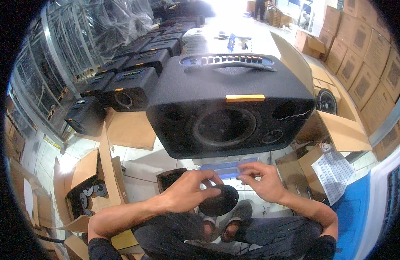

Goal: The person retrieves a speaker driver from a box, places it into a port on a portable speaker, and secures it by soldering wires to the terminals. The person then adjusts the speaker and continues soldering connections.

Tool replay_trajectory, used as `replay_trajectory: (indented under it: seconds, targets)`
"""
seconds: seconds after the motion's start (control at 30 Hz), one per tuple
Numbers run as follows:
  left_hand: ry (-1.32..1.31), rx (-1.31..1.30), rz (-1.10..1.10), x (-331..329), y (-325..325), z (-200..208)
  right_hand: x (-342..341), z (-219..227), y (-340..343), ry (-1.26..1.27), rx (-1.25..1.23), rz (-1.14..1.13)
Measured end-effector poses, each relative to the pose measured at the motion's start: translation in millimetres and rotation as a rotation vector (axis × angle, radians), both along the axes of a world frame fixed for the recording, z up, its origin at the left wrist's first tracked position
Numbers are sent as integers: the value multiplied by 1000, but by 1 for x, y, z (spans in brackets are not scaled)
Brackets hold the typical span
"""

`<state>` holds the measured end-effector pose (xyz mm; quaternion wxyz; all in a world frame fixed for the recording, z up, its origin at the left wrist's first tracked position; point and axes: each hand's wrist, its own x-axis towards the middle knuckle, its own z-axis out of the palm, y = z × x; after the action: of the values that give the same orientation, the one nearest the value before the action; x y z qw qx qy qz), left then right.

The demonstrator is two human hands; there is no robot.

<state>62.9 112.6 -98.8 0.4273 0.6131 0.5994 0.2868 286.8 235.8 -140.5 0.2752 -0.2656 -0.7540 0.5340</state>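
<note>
Fingers of the left hand (187, 190) pinch a black disc (220, 203) at its upper left edge, thumb lying over the face. Disc is tilted, broad side toward the head camera, sitting in the gap between the hands, above the feet and in front of the speaker cabinet (178, 136). Right hand (267, 184) is raised just right of the disc and apart from it, thumb and fingertips bent in close to each other; cannot tell if something small is pinched there. Cabinet is black and upright, front face toward the person: large round cone (226, 126) in the middle, orange bar (245, 98) on the upper edge, round port (291, 111) at upper right with thin wires (294, 115) showing, smaller round hole (272, 137) below it. On its top, a strap handle (239, 66) and a row of knobs. Blue tray (224, 170) lies on the floor between cabinet and hands. To the left, an open carton (112, 173) holds several round metal parts (100, 189). To the right, another open carton (297, 170) with a printed sheet (333, 173) draped over its edge; loose round driver (326, 102) sits farther back on that side. Behind, more black speakers (130, 86) stand in rows on the left, and sealed cartons (369, 52) are stacked along the right.
</note>
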Motion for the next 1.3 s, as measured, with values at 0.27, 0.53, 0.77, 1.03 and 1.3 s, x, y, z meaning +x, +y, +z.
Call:
replay_trajectory:
  seconds: [0.27,0.53,0.77,1.03,1.3]
  targets:
    - [33,-61,42,4,-1,17,-7,2,2,37,185,-141]
    - [21,-52,43,4,-1,16,3,5,8,-180,108,-91]
    - [55,-91,59,4,-1,17,8,4,10,-386,63,-5]
    - [67,-10,38,2,1,14,-6,1,2,-43,173,-31]
    - [81,-3,49,2,0,16,5,6,8,-161,144,136]
